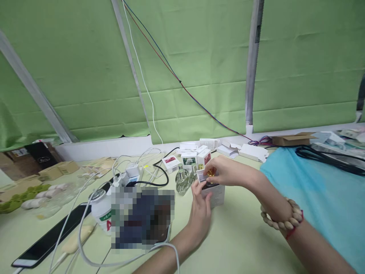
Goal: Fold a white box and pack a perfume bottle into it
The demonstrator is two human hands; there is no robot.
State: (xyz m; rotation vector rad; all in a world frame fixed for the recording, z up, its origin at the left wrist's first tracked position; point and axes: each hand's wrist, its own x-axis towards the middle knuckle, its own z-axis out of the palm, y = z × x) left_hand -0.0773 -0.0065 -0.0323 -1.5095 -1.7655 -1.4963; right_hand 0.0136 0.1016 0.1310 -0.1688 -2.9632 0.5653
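A small white carton [217, 196] stands on the table with its top flap raised. My left hand [200, 205] is closed around its left side, with the thumb on the front. Over the carton's mouth, my right hand [225, 170] pinches a gold-coloured bottle top [211, 173]; whatever is below it is hidden inside the carton. A bead bracelet [281, 215] circles my right wrist. Just left of the carton stand several clear glass perfume bottles [182, 182] with gold-green caps. Behind them are small printed cartons [189, 160] with flower pictures.
Flattened white cartons [252, 152] lie along the wall. On the left are a white jar [101, 209], a long black tablet-like panel [54, 236], charging cables and a blurred patch. Blue cloth [313, 198] covers the right, with a black cable coil [327, 160]. Egg trays [25, 196] sit far left.
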